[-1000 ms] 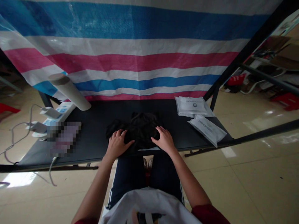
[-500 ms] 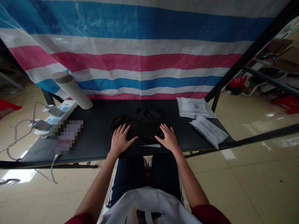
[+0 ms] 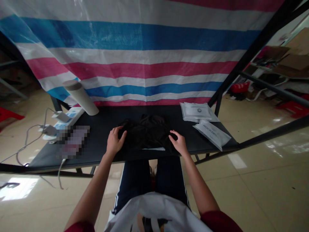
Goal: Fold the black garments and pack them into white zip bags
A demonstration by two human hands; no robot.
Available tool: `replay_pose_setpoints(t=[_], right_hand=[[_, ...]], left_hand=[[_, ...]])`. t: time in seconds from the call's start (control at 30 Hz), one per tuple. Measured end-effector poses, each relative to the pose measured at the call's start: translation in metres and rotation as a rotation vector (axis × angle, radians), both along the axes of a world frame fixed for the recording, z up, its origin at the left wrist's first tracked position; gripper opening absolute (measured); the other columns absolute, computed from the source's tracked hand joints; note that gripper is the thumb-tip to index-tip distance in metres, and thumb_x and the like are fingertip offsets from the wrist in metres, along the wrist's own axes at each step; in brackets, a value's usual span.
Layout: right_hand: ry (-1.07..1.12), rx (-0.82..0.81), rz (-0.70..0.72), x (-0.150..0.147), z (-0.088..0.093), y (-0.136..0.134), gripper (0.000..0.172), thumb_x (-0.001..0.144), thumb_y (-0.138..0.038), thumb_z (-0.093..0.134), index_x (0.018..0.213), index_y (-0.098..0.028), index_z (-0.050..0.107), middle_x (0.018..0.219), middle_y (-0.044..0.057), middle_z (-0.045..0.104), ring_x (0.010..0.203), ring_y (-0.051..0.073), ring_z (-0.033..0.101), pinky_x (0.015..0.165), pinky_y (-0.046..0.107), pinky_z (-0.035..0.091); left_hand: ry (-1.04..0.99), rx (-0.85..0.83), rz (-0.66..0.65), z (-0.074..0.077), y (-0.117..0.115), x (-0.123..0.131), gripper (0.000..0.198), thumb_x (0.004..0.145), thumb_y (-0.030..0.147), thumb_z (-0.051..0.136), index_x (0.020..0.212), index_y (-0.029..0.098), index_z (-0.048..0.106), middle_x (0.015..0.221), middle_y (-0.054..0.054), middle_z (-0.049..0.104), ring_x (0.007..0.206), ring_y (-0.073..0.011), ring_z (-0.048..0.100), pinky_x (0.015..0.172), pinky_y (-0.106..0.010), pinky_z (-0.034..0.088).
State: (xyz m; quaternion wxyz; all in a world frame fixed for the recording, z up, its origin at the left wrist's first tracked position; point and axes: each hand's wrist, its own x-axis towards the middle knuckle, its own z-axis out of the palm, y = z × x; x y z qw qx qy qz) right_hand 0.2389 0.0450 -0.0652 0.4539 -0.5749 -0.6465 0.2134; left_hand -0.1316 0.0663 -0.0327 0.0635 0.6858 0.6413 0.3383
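A crumpled black cloth item (image 3: 147, 130) lies on the dark tabletop in front of me; its exact kind cannot be made out. My left hand (image 3: 115, 141) is at its left edge, fingers curved and thumb apart from them. On the opposite side, my right hand (image 3: 178, 142) sits by the right edge with its thumb and fingers loosely parted. Neither hand visibly grips the fabric. A thin white strip (image 3: 154, 149) shows under the cloth's near edge.
White printed packets (image 3: 199, 111) lie at the table's right, another packet (image 3: 213, 132) before them. On the left are a pale bottle (image 3: 83, 100), a power strip (image 3: 73, 114) with chargers, and a blurred-out phone (image 3: 74, 140) on a cable. A striped sheet (image 3: 145, 69) hangs behind.
Both hands have moved outward from the cloth's top to its left and right edges, and their fingers have curled from flatter poses. My view has tilted slightly.
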Motion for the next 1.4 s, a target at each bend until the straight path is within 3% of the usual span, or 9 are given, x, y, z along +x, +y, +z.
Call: replay_pose_setpoints(t=[0.17,0.33,0.6,0.97,1.2,1.4], right_hand=[[-0.133,0.026,0.002,-0.004,-0.006,0.002,0.027,0.087,-0.030,0.053,0.107,-0.020,0.069,0.120,0.010,0.069,0.123,0.026,0.058,0.104,0.045,0.046],[-0.163,0.039,0.007,-0.004,-0.009,0.003,0.023,0.085,-0.025,0.054,0.101,-0.022,0.071,0.120,0.008,0.069,0.123,0.025,0.059,0.104,0.045,0.046],[-0.155,0.045,0.012,-0.003,-0.008,0.001,0.023,0.085,-0.025,0.055,0.101,-0.021,0.071,0.118,0.008,0.070,0.122,0.024,0.059,0.104,0.043,0.047],[-0.164,0.028,0.008,-0.004,-0.005,0.000,0.021,0.085,-0.025,0.055,0.098,-0.023,0.072,0.120,0.008,0.070,0.122,0.024,0.059,0.103,0.044,0.047],[-0.178,0.042,0.017,-0.004,-0.005,0.000,0.022,0.087,-0.025,0.053,0.099,-0.022,0.071,0.121,0.009,0.069,0.123,0.024,0.059,0.103,0.044,0.047],[-0.174,0.029,0.007,-0.005,-0.007,0.001,0.022,0.087,-0.025,0.053,0.100,-0.022,0.071,0.121,0.008,0.069,0.124,0.025,0.058,0.103,0.044,0.047]], left_hand=[[-0.199,-0.083,0.197,-0.017,0.004,-0.024,0.044,0.088,0.050,0.048,0.117,0.017,0.054,0.107,-0.011,0.063,0.099,-0.0237,0.063,0.087,-0.036,0.050],[-0.186,-0.063,0.238,-0.027,-0.003,-0.023,0.043,0.085,0.048,0.052,0.117,0.019,0.053,0.103,-0.009,0.065,0.094,-0.0231,0.064,0.083,-0.035,0.051],[-0.109,-0.083,0.198,-0.025,-0.007,-0.023,0.042,0.084,0.044,0.053,0.118,0.019,0.052,0.105,-0.009,0.067,0.100,-0.0270,0.061,0.085,-0.038,0.048],[-0.047,-0.095,0.281,-0.020,-0.010,-0.019,0.044,0.081,0.046,0.053,0.116,0.018,0.053,0.105,-0.011,0.066,0.107,-0.0340,0.054,0.089,-0.044,0.045],[-0.035,-0.104,0.288,-0.019,-0.011,-0.018,0.044,0.082,0.046,0.053,0.117,0.018,0.054,0.104,-0.011,0.067,0.106,-0.0329,0.055,0.090,-0.043,0.045],[0.108,-0.120,0.368,-0.018,-0.011,-0.015,0.045,0.087,0.051,0.045,0.110,0.015,0.061,0.102,-0.015,0.065,0.102,-0.0339,0.056,0.092,-0.048,0.042]])
